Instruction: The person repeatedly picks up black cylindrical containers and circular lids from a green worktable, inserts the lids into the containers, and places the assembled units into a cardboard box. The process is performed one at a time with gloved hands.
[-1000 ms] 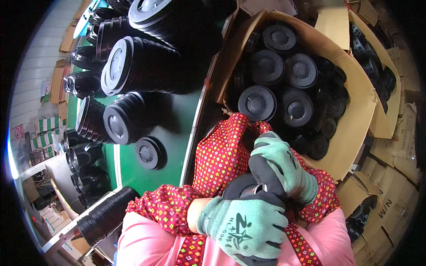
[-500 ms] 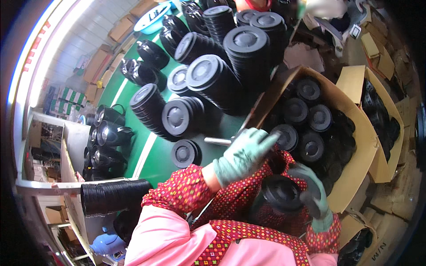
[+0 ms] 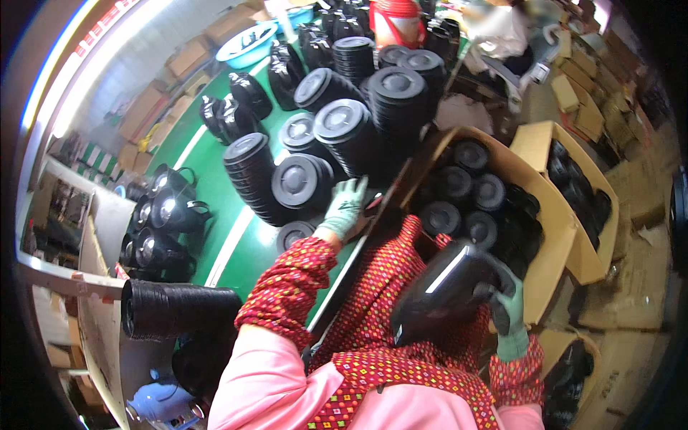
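My right hand (image 3: 506, 304), in a green glove with a dark palm, grips the edge of a glossy black vessel (image 3: 446, 292) tilted on its side in front of my apron. Its exact kind is unclear. At the table's edge my left hand (image 3: 347, 209), gloved too, reaches forward with its fingers stretched out. Beside that hand lies a small dark thing with a red part (image 3: 373, 204), too blurred to name. Just past the fingers stand stacks of round black lids (image 3: 297, 180), and a short lid stack (image 3: 294, 233) sits to the left of my wrist.
An open carton (image 3: 552, 276) of black round parts stands at my right, with a second carton (image 3: 593, 254) beyond it. Black kettles (image 3: 168, 209) crowd the green table's (image 3: 240, 229) left side. A blue basin (image 3: 247, 47) and a red-and-white jug (image 3: 396, 23) are at the back.
My left hand has moved forward and left, away from my right hand, onto the table; the silver rod beside it no longer shows. The black vessel has turned from its round end onto its side.
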